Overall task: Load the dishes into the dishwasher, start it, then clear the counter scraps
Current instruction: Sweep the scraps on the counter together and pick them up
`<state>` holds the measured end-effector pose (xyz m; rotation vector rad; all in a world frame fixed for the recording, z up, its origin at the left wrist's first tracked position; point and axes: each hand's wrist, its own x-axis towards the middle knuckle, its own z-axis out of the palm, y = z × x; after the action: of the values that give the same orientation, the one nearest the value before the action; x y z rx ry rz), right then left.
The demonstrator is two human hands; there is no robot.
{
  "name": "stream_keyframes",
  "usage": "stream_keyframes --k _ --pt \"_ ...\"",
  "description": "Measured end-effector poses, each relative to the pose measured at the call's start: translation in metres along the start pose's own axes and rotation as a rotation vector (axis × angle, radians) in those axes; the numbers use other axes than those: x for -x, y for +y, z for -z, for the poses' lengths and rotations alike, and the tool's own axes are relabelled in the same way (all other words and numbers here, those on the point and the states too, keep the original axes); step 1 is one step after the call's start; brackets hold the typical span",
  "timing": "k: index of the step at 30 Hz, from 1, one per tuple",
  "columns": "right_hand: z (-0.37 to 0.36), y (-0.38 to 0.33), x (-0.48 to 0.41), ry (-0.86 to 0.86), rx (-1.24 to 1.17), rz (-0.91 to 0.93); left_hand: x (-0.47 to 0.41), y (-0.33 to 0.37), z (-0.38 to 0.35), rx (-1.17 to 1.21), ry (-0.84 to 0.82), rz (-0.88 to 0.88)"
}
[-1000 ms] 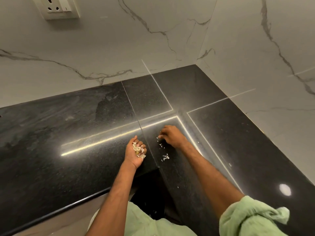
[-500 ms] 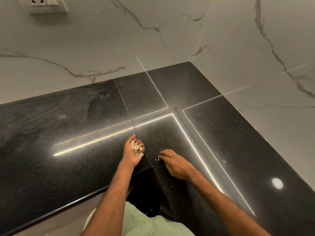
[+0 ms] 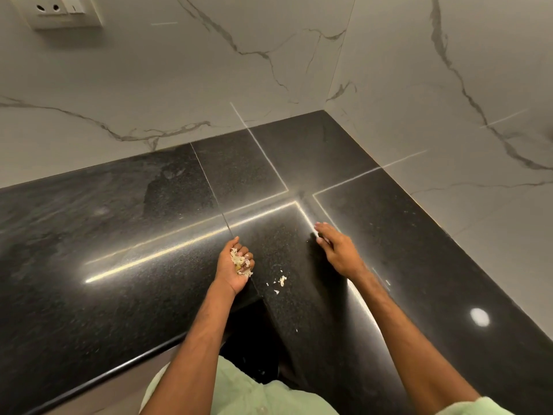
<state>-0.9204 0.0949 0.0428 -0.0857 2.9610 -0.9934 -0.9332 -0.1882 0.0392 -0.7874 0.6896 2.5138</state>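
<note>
My left hand [image 3: 235, 269] is cupped palm up at the inner corner of the black granite counter [image 3: 119, 250], its fingers curled round a small heap of pale food scraps [image 3: 239, 262]. A few loose scraps [image 3: 281, 281] lie on the counter just right of that hand. My right hand [image 3: 335, 248] lies on the counter further right and back, fingers stretched out flat on the stone, holding nothing.
The L-shaped counter runs into a corner between two white marble-look walls [image 3: 449, 85]. A wall socket [image 3: 64, 12] sits at the top left. The counter's front edge [image 3: 104, 375] runs along the lower left, with a dark gap below my arms.
My right hand has moved from near the counter's edge back and to the right, leaving a few scraps behind beside my left hand. The left hand has stayed put with its scraps.
</note>
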Motion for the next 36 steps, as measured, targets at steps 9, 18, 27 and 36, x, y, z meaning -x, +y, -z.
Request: stream_keyframes --k 9,18,27,36 --pt "-0.053 -0.026 0.05 -0.392 0.117 0.269 -0.003 0.0 0.009 -0.007 0.02 -0.004" --pt "-0.027 0.002 -0.012 -0.228 0.162 -0.053 0.001 0.005 0.014 0.004 0.015 0.006" --pt "-0.043 -0.036 0.038 -0.569 -0.066 0.318 0.0 0.007 0.012 -0.007 0.029 -0.024" --pt "-0.04 -0.045 -0.027 -0.485 -0.107 0.152 0.002 0.002 0.011 -0.034 0.029 -0.004"
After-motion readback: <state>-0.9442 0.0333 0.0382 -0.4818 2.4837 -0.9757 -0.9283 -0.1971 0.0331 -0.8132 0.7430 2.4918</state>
